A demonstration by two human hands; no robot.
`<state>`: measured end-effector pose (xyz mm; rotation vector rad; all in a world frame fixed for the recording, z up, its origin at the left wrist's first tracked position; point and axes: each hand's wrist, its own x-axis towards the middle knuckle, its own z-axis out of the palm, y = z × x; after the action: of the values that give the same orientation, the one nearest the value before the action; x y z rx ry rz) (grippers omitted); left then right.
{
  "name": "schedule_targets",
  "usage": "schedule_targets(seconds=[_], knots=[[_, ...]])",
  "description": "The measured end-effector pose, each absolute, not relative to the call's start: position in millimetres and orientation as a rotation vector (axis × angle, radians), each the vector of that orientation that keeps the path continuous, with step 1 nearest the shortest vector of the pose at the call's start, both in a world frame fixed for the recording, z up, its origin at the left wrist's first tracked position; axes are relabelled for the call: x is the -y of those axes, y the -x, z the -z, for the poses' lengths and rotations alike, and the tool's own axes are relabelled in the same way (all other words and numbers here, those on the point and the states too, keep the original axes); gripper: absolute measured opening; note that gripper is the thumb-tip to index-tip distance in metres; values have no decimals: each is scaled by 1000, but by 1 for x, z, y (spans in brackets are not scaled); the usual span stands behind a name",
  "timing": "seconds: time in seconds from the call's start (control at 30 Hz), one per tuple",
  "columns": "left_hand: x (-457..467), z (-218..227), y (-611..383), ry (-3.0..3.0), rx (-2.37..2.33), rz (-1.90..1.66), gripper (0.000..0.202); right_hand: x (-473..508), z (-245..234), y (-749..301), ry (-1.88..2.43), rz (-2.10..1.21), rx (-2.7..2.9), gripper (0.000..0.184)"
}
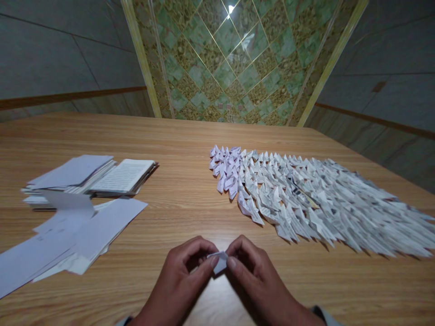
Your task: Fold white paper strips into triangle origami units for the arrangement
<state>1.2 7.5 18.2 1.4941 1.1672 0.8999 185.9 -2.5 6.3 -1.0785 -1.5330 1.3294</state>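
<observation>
A small folded piece of white paper (220, 262) is pinched between my two hands, just above the near part of the wooden table. My left hand (186, 271) grips its left side with thumb and forefinger. On the other side, my right hand (260, 276) holds the right edge in the same kind of pinch. The fingertips behind the paper are partly hidden. Ahead and to the right stand many small folded paper boats in rows, lilac-white ones (226, 170) at the left end and printed-paper ones (319, 199) beyond.
Loose white sheets (108, 226) lie fanned out on the left of the table (176, 190). Behind them sit stacks of cut paper, one plain on top (74, 171) and one printed (124, 175). A green patterned tile surface (231, 68) rises past the table's far edge.
</observation>
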Motion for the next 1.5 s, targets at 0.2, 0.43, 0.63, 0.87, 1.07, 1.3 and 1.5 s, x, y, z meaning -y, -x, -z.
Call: schedule_targets(seconds=[0.2,0.43,0.63,0.87,1.07,1.3,1.5], knots=[[-2,-20,1,-1845,-1121,-831,25,3,-13,-186,1162,-1005,1795,16],[-8,-15,1,-1525,-1165,-890,18,2,-11,-189,1169,-1116,1597,21],[-9,-18,1,-1537,-1112,-905,25,2,-13,-188,1179,-1129,1667,23],[-5,-21,2,-1914,-1118,-844,25,3,-13,-186,1175,-977,1821,17],[-6,-12,1,-1854,-1138,-878,15,4,-12,-185,1102,-1260,1572,29],[-5,-14,2,-1829,-1071,-981,22,3,-14,-186,1046,-1318,1529,33],[-5,-13,1,-1703,-1068,-997,26,5,-15,-187,1029,-1274,1517,32]])
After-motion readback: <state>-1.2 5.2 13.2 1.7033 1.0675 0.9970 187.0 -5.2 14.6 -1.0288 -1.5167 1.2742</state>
